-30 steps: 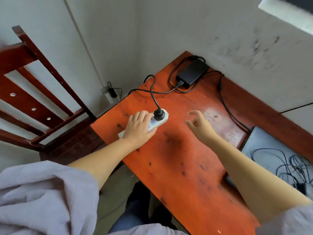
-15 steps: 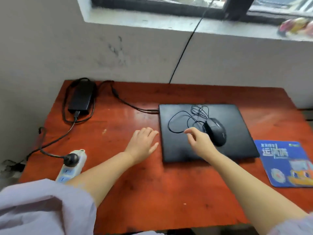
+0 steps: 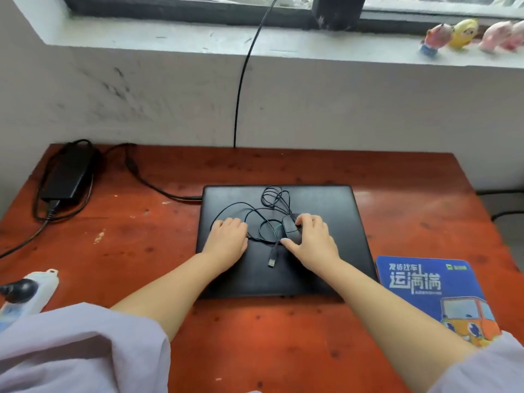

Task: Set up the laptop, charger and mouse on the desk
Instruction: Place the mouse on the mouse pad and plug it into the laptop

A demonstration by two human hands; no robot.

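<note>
Palm-down, right hand (image 3: pixel 310 241) cups mouse (image 3: pixel 292 229); left hand (image 3: pixel 228 239) flat on laptop (image 3: pixel 334 205).

Off-task stuff I see: mouse pad, power strip, sill toys, wall cable.

Blue mouse pad (image 3: pixel 433 293) with orange truck cartoon lies flat at desk's right front, just beside the dark slab. White power strip (image 3: pixel 31 290) at left front edge, one black plug in it. Small toy figures (image 3: pixel 465 32) lined on windowsill (image 3: pixel 198 35), blurry. Black cable (image 3: pixel 241 80) drops down wall (image 3: pixel 113 95) behind desk.
</note>
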